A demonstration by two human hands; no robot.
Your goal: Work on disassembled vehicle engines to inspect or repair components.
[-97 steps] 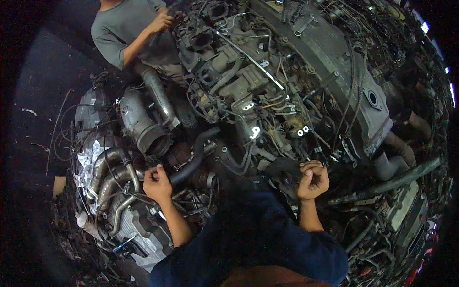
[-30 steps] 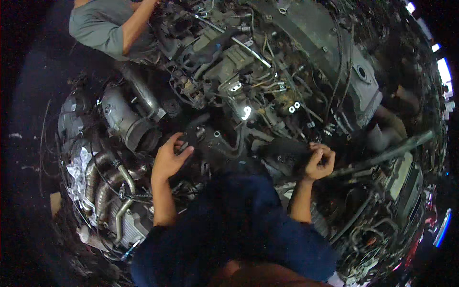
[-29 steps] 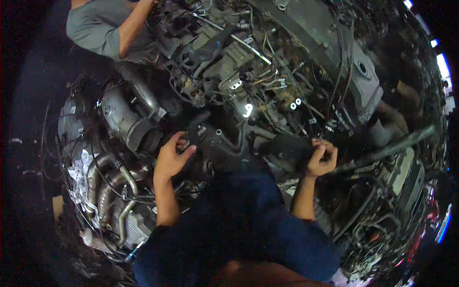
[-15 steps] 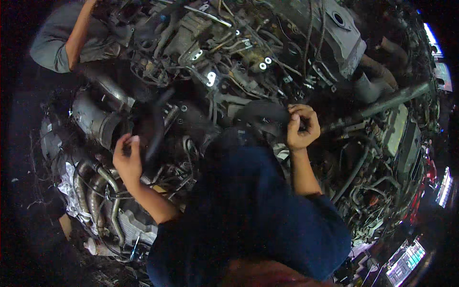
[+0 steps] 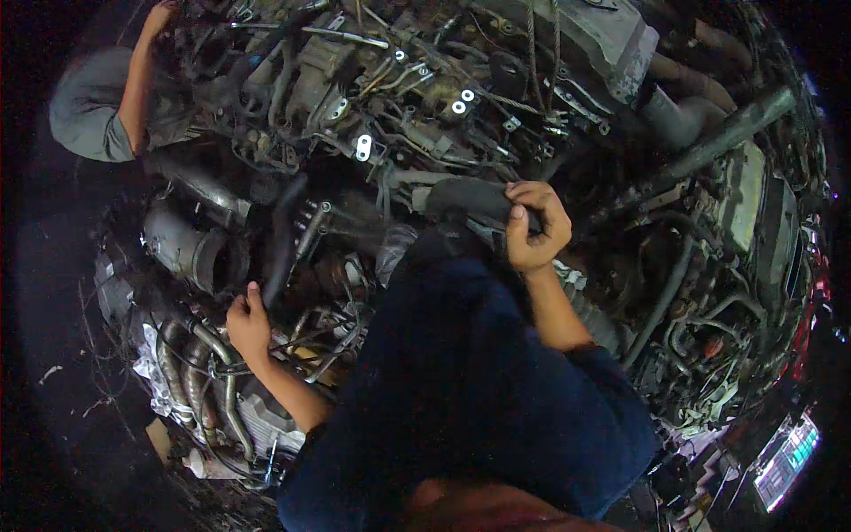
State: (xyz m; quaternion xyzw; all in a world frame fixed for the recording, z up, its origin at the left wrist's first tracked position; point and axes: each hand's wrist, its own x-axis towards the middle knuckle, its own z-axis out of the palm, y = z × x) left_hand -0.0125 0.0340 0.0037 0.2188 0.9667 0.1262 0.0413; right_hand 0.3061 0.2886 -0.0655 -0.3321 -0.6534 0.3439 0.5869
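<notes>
My right hand (image 5: 539,228) is curled, thumb and index finger bent toward each other at the right end of a dark curved hose-like piece (image 5: 479,197). Whatever its fingertips pinch, if anything, I cannot make out. Lower on the left, my left hand (image 5: 250,328) has its fingers folded in and the thumb upward. It is near the dark open end of a grey metal canister (image 5: 182,239), and anything inside its grip is hidden. Just right of this hand runs a long dark hose (image 5: 282,244). Beyond it lies a ratchet-like metal tool (image 5: 312,232).
Greasy engine parts and cables crowd around me. A thick dark pipe (image 5: 709,155) slants across the right side. Bent metal tubes (image 5: 191,372) lie at lower left. Another person's grey sleeve (image 5: 93,106) and bare arm show at upper left.
The view has turned slightly, shifting the parts. My left hand has moved down, away from the canister's mouth, its fingers more folded. My right hand sits a little further left, still curled.
</notes>
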